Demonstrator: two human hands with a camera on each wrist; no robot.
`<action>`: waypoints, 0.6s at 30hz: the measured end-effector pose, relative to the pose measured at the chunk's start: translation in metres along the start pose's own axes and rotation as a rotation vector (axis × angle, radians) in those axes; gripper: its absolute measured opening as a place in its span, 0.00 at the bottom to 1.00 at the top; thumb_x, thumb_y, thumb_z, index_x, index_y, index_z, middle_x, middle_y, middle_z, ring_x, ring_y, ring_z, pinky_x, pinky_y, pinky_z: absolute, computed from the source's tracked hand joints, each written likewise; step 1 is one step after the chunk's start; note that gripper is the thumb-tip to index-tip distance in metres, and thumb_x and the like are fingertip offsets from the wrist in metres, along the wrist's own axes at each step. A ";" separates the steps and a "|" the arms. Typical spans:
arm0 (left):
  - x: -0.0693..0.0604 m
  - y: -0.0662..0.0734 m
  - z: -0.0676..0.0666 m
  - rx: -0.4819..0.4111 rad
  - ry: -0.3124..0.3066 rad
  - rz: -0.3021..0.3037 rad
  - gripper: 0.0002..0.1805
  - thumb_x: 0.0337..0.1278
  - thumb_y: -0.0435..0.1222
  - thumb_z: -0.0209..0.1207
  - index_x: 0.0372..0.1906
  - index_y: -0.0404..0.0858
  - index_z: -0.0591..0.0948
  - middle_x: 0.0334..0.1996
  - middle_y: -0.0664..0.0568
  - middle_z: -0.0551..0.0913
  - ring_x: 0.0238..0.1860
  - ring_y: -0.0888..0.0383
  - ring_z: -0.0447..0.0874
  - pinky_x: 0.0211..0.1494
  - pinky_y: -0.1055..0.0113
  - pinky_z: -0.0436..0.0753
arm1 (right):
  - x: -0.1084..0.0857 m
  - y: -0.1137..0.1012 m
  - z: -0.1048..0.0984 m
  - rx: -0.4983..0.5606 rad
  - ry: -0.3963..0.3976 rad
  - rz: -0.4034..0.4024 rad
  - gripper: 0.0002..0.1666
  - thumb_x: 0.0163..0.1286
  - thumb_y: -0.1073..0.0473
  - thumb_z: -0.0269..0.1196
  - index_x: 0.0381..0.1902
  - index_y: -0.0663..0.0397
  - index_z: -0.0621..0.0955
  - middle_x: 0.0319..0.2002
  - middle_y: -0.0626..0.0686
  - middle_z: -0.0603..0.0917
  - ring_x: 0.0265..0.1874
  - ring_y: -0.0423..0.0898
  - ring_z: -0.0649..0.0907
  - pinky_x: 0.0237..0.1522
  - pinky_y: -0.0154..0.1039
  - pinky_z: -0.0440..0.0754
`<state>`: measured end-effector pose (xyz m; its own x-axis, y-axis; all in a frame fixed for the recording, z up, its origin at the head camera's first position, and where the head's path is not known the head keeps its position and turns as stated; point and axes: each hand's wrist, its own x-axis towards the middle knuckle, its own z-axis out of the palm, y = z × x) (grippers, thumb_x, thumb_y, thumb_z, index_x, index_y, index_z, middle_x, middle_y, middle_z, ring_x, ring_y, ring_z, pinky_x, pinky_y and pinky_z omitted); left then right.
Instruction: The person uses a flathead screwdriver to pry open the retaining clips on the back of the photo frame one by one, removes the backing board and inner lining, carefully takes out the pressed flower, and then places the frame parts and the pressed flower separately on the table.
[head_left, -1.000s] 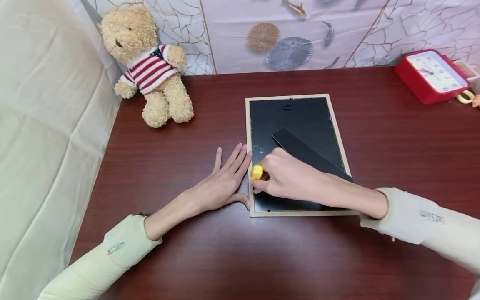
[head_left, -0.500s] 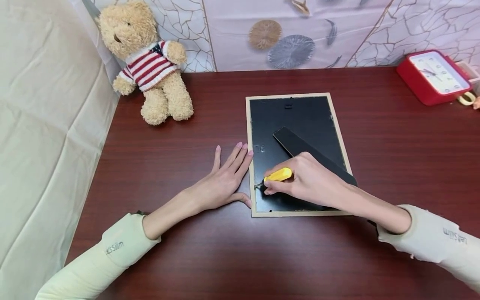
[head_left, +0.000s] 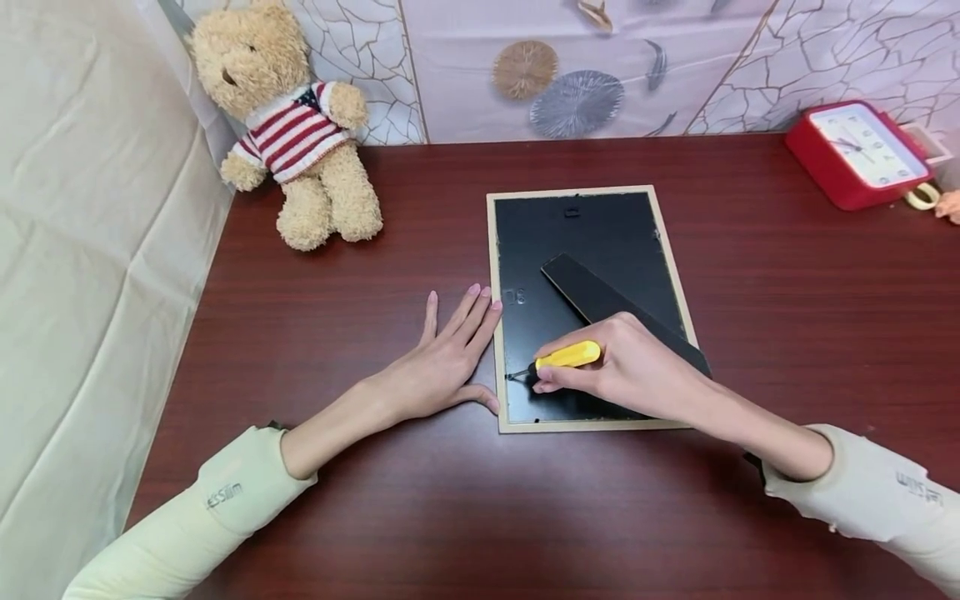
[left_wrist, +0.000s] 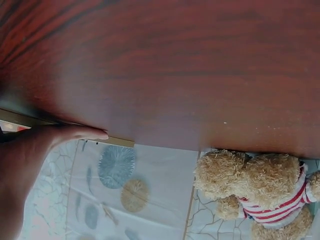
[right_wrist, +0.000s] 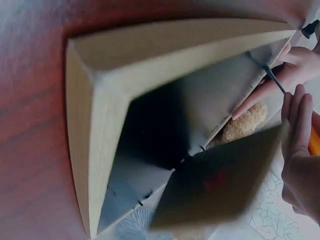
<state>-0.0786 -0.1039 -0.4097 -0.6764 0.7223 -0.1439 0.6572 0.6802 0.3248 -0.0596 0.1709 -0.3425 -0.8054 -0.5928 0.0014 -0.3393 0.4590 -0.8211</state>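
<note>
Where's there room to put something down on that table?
Bare table lies between the frame and the red clock, between the teddy bear and the left hand, and in front of the frame. The frame is crowded: right hand, yellow-handled tool, black stand.

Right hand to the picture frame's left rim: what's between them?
In the head view, the yellow-handled screwdriver: its thin shaft points from the right hand over the black backing board toward the frame's left rim.
</note>
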 end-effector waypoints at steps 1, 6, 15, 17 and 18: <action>0.001 0.000 0.000 0.000 -0.001 0.000 0.68 0.65 0.63 0.68 0.89 0.28 0.44 0.90 0.32 0.37 0.91 0.37 0.30 0.81 0.20 0.33 | 0.000 0.001 0.000 -0.006 0.004 0.004 0.12 0.68 0.65 0.78 0.49 0.57 0.95 0.37 0.42 0.96 0.36 0.34 0.93 0.38 0.28 0.87; 0.002 0.001 0.000 0.001 -0.005 0.001 0.68 0.65 0.63 0.69 0.89 0.27 0.44 0.90 0.32 0.39 0.91 0.36 0.31 0.82 0.20 0.34 | -0.001 0.004 0.003 -0.031 0.027 0.032 0.12 0.67 0.64 0.79 0.49 0.56 0.95 0.37 0.44 0.96 0.36 0.34 0.93 0.31 0.28 0.84; 0.002 0.001 0.001 -0.014 0.004 0.008 0.68 0.65 0.63 0.69 0.89 0.27 0.44 0.89 0.31 0.39 0.91 0.36 0.31 0.82 0.21 0.35 | 0.002 0.009 -0.002 0.043 -0.008 0.149 0.11 0.69 0.61 0.78 0.48 0.53 0.95 0.38 0.44 0.96 0.41 0.32 0.92 0.35 0.28 0.83; 0.002 0.000 0.001 -0.012 0.005 0.005 0.68 0.65 0.63 0.69 0.89 0.27 0.44 0.89 0.31 0.39 0.91 0.36 0.31 0.83 0.21 0.35 | 0.008 0.008 -0.002 0.038 -0.024 0.152 0.09 0.69 0.61 0.78 0.47 0.53 0.95 0.36 0.43 0.96 0.40 0.33 0.92 0.36 0.28 0.83; 0.002 0.000 0.001 -0.011 0.005 0.003 0.68 0.65 0.62 0.69 0.89 0.27 0.44 0.89 0.31 0.39 0.91 0.36 0.31 0.83 0.21 0.34 | 0.011 0.006 -0.003 0.032 -0.029 0.143 0.09 0.69 0.61 0.78 0.46 0.53 0.96 0.36 0.43 0.96 0.38 0.34 0.92 0.35 0.28 0.82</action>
<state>-0.0795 -0.1027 -0.4110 -0.6761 0.7236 -0.1388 0.6554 0.6767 0.3355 -0.0721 0.1687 -0.3462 -0.8297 -0.5422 -0.1328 -0.2062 0.5188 -0.8297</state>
